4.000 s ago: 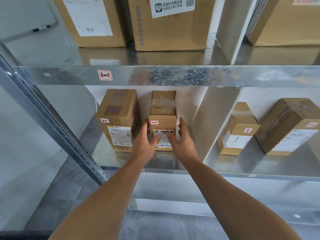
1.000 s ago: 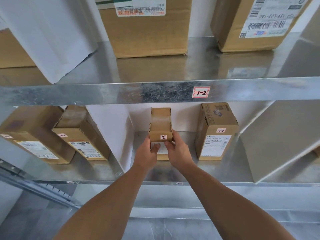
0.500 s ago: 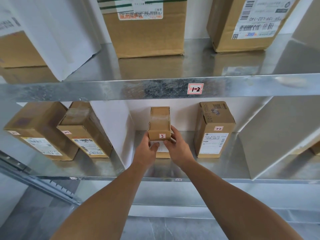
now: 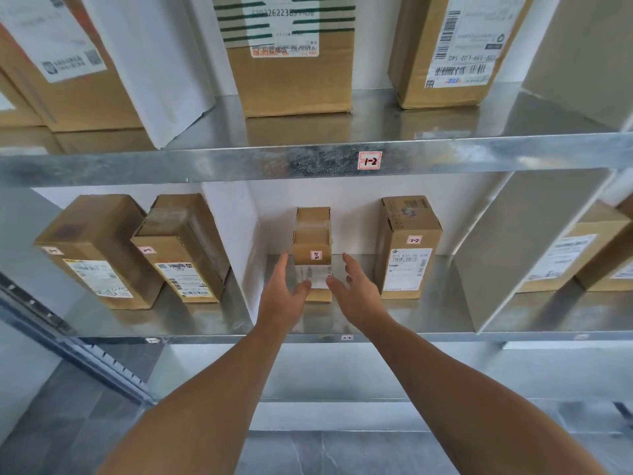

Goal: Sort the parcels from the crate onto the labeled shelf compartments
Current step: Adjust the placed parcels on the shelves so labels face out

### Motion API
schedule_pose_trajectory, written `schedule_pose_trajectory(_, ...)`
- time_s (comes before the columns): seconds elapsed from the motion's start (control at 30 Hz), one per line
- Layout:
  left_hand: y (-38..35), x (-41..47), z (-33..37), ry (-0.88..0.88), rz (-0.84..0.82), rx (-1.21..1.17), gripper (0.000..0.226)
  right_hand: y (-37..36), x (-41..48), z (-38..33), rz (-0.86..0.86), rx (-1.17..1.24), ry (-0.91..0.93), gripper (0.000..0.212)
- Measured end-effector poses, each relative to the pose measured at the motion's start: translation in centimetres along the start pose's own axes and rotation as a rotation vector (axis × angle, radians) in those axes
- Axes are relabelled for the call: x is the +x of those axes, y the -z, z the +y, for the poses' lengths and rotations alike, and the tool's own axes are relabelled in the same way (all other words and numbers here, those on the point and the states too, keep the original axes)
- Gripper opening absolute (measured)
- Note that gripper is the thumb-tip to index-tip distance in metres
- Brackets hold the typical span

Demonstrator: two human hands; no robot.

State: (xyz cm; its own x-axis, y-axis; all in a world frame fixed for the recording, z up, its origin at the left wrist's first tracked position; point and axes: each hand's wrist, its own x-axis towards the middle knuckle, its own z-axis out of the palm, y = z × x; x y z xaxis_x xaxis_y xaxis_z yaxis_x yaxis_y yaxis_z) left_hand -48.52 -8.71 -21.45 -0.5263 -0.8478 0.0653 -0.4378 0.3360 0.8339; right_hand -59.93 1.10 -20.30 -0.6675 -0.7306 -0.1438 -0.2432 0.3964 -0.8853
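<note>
A small brown parcel (image 4: 312,241) with a pink tag and a white shipping label stands on the lower metal shelf (image 4: 428,313), in the middle compartment. My left hand (image 4: 282,296) is just left of its front, fingers straight, thumb near the label. My right hand (image 4: 356,291) is spread open just right of it. Neither hand grips the parcel. A taller parcel tagged 2-2 (image 4: 407,246) stands to the right in the same compartment.
Two parcels (image 4: 102,252) (image 4: 181,248) stand in the left compartment behind a white divider (image 4: 236,241). A grey divider (image 4: 524,248) leans on the right, more parcels beyond. The upper shelf, edge tagged 1-2 (image 4: 370,160), carries larger boxes (image 4: 294,63).
Four seconds ago I held a parcel in the left compartment. Since half a second ago both hands have let go of the small parcel and spread apart; it stands on the shelf.
</note>
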Motion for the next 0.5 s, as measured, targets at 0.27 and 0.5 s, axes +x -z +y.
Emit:
schedule_pose_trajectory(0.27, 1.0, -6.0, 0.9, -0.037, -0.017, 0.008, 0.073, 1.9, -6.2, 0.1, 0.072, -0.005, 0.026, 0.067)
schedule_pose_trajectory(0.5, 0.0, -10.8, 1.7, -0.045, -0.07, -0.053, 0.072, 3.4, -11.9, 1.5, 0.106, -0.11, 0.035, 0.062)
